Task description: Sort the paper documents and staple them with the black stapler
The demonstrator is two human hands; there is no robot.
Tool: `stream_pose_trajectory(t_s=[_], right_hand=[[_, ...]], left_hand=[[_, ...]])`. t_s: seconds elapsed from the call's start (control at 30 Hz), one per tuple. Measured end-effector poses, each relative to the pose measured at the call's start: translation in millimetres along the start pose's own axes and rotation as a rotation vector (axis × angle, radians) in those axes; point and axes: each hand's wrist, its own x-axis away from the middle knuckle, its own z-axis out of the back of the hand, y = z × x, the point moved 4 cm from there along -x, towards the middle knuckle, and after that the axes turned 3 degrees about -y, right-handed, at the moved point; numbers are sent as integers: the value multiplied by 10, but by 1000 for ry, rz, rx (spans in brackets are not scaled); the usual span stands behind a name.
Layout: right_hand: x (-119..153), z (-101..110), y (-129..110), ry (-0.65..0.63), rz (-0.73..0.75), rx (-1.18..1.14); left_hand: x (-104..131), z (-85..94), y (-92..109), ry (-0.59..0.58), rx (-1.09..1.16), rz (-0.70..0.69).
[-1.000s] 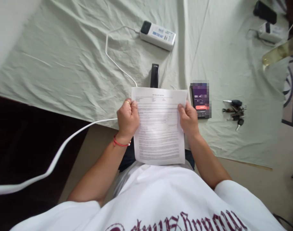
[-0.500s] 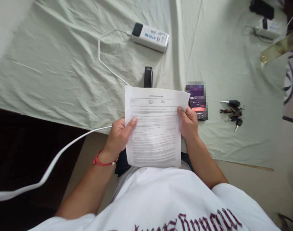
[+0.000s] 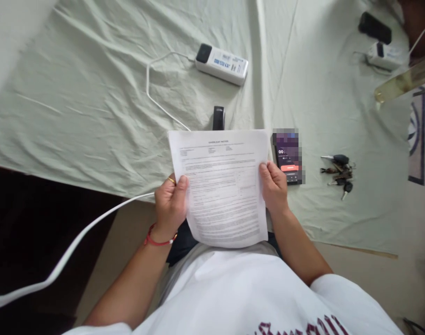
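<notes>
A printed white sheet of paper (image 3: 226, 195) is held up over my lap, its text facing me. My left hand (image 3: 172, 200) pinches its left edge, thumb on the front; a ring and a red wristband show on that side. Around the right edge my right hand (image 3: 274, 188) is closed, thumb also on the front. Just beyond the top edge lies a black object (image 3: 218, 118), partly covered by the sheet. To the right of my right hand rests a phone (image 3: 287, 158) with its screen lit.
Keys (image 3: 340, 174) lie right of the phone on the green tablecloth (image 3: 111, 107). Farther back is a white box-shaped device (image 3: 222, 65) with a white cable (image 3: 147, 77). A black object (image 3: 374, 27), another white device (image 3: 387, 56) and a yellowish clear strip (image 3: 401, 83) are at the upper right.
The paper's top edge has shifted left and its right corner has flattened out. My left hand has moved slightly left with it. The whole view has shifted, so the table objects appear lower.
</notes>
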Motion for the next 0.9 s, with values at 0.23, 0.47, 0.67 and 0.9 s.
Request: stream_pose_trajectory(t_s=[0.23, 0.47, 0.67, 0.9], right_hand=[[-29, 17, 28, 5, -25, -32], [-49, 10, -6, 62, -5, -66], [-53, 20, -9, 71, -9, -58], [-31, 10, -67, 52, -39, -83]], left_hand=[[-3, -1, -48, 8, 32, 14], [-14, 8, -10, 13, -44, -26], [-29, -3, -32, 19, 46, 8], [-20, -16, 20, -27, 194, 87]])
